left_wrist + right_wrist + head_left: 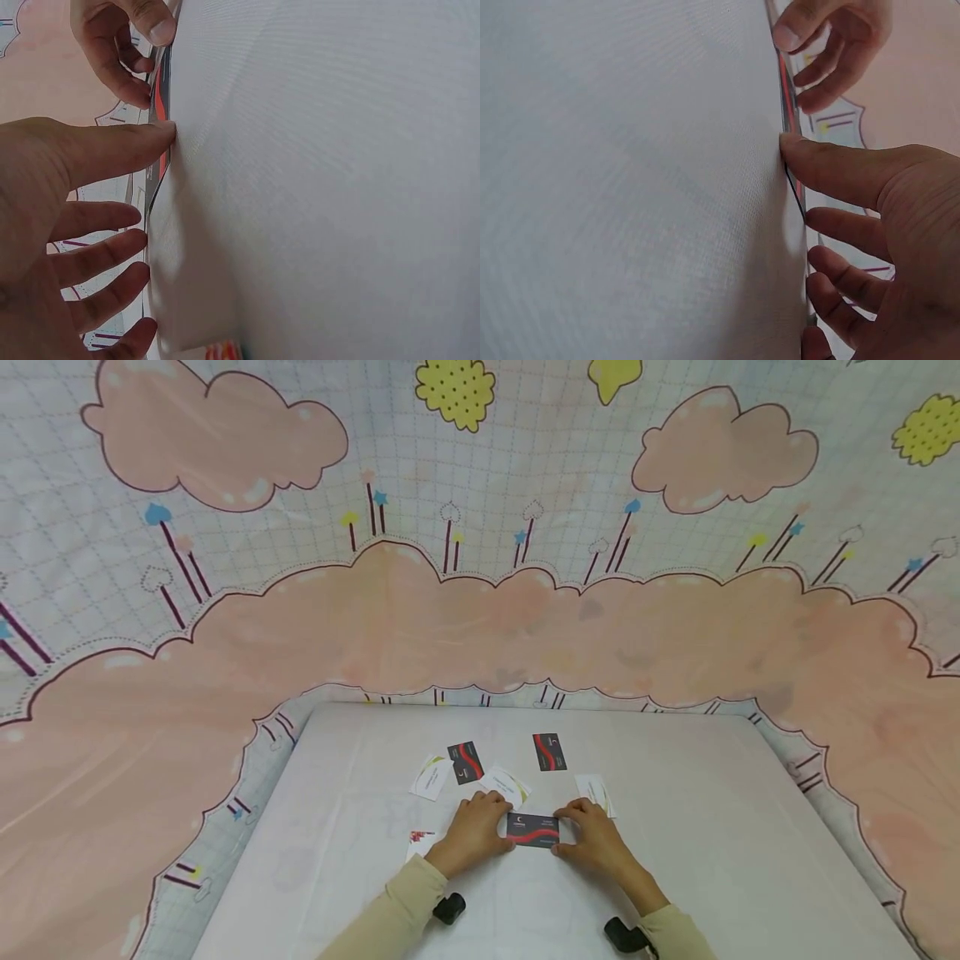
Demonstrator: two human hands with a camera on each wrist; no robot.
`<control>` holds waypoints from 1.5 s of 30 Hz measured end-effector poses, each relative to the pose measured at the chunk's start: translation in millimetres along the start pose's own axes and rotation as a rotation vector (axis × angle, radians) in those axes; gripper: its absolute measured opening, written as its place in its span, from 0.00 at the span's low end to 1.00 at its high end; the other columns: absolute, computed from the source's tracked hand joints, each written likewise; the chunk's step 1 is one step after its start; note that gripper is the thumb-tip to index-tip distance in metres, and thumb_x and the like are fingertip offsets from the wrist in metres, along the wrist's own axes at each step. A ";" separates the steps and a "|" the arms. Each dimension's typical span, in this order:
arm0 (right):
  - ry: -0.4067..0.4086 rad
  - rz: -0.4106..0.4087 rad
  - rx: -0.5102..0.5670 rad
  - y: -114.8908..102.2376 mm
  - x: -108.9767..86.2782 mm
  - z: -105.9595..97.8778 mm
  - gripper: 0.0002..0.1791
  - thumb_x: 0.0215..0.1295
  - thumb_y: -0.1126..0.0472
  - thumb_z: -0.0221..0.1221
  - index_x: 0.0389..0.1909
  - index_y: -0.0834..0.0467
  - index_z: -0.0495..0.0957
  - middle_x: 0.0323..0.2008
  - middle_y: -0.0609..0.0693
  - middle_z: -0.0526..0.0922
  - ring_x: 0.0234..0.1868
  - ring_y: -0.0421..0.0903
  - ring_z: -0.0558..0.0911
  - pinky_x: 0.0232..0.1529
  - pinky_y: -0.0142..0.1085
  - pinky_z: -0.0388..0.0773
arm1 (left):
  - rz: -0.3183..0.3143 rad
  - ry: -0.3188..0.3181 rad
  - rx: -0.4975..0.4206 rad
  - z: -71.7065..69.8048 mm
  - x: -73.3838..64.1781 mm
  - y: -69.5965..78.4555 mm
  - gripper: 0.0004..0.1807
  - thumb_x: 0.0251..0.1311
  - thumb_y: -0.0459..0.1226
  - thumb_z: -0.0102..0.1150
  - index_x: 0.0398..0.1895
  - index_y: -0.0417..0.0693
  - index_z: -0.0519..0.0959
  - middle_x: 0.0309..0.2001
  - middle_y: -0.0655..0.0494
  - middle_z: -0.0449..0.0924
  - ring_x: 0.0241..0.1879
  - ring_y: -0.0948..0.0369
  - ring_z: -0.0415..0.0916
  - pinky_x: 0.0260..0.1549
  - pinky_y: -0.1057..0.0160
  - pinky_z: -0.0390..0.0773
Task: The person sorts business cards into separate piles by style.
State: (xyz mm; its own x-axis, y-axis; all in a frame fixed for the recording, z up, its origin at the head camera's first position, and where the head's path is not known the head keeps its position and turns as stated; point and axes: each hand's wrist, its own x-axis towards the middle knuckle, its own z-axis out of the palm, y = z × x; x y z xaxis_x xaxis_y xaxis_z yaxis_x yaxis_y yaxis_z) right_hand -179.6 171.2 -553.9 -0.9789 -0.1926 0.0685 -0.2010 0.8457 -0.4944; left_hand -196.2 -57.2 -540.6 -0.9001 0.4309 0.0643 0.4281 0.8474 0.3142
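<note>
Grasping with fingers of left hand (472, 828) and right hand (596, 839): rectangular black, red-waved card (533, 830) bearing unreadably small white print.

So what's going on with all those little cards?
A person's left hand and right hand are holding a red-striped black card, one at each short end. I can't tell if it's lifted off the white table. Two more black cards and some whitish cards lie spread around it.

Between the left hand (472, 831) and right hand (594, 841) is a dark grey card (532, 829) with a wavy red stripe; beyond them, white cards (504, 787) with yellow-green curves; behind, beige sleeves (397, 906).
</note>
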 end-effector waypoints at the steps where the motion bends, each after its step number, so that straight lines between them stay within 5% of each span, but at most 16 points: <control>1: 0.003 -0.006 -0.001 0.3 -0.1 0.4 0.25 0.42 0.57 0.77 0.46 0.54 0.83 0.46 0.51 0.77 0.49 0.51 0.76 0.52 0.51 0.76 | 0.001 -0.001 -0.002 -0.3 0.1 0.0 0.31 0.43 0.49 0.76 0.53 0.48 0.82 0.48 0.55 0.79 0.48 0.56 0.73 0.45 0.54 0.73; 17: 0.023 -0.017 0.062 0.8 -5.1 2.4 0.23 0.42 0.58 0.77 0.42 0.51 0.82 0.46 0.49 0.78 0.49 0.51 0.75 0.51 0.52 0.74 | 0.063 0.014 -0.035 4.2 -4.6 -4.7 0.29 0.42 0.47 0.76 0.49 0.49 0.80 0.44 0.58 0.80 0.46 0.57 0.75 0.46 0.56 0.73; 30: -0.002 0.037 0.086 1.0 -9.1 0.4 0.29 0.40 0.56 0.78 0.48 0.51 0.81 0.50 0.50 0.78 0.54 0.53 0.76 0.56 0.53 0.73 | 0.089 0.001 -0.052 0.7 -6.7 -3.7 0.28 0.50 0.47 0.72 0.55 0.49 0.79 0.50 0.57 0.80 0.50 0.58 0.74 0.49 0.57 0.74; 45: 0.021 -0.118 0.160 -9.0 -10.7 -10.4 0.31 0.41 0.59 0.78 0.50 0.54 0.79 0.49 0.47 0.79 0.52 0.50 0.79 0.55 0.47 0.78 | 0.134 0.078 -0.063 -20.8 -18.2 -10.6 0.28 0.47 0.49 0.73 0.52 0.50 0.79 0.51 0.58 0.81 0.55 0.57 0.74 0.55 0.55 0.75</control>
State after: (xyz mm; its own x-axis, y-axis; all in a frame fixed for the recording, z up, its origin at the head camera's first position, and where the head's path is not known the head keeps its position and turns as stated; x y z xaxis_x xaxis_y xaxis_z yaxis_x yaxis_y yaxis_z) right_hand -167.7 170.8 -541.2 -0.9499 -0.2737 0.1512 -0.3073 0.7275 -0.6134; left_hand -186.0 -80.5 -525.3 -0.8398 0.5115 0.1819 0.5411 0.7616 0.3567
